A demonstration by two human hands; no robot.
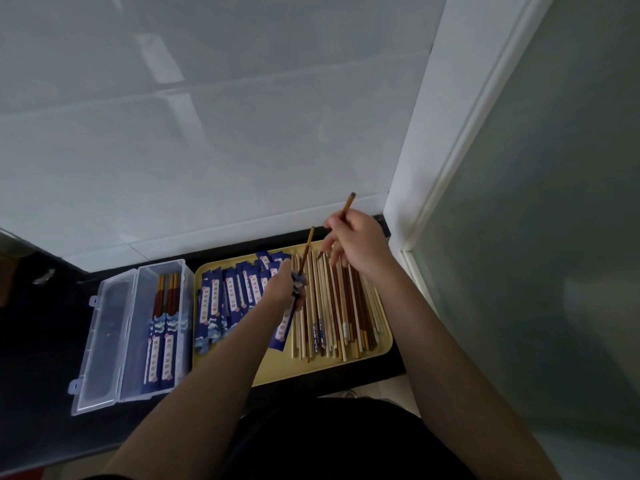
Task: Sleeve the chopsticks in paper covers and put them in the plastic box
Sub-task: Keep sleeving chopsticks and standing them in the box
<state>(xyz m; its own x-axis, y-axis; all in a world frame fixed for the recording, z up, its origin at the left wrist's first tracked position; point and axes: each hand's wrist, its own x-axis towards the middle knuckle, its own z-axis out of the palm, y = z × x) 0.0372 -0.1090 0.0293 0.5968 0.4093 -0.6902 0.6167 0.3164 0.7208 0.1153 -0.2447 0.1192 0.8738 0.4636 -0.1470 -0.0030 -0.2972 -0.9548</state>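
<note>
Beside the yellow tray (346, 367), an open plastic box (138, 341) holds sleeved chopsticks (162, 337).

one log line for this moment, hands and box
left hand: holds paper cover with one chopstick in it | right hand: holds second chopstick over tray | plastic box: open, sleeved pairs inside
</note>
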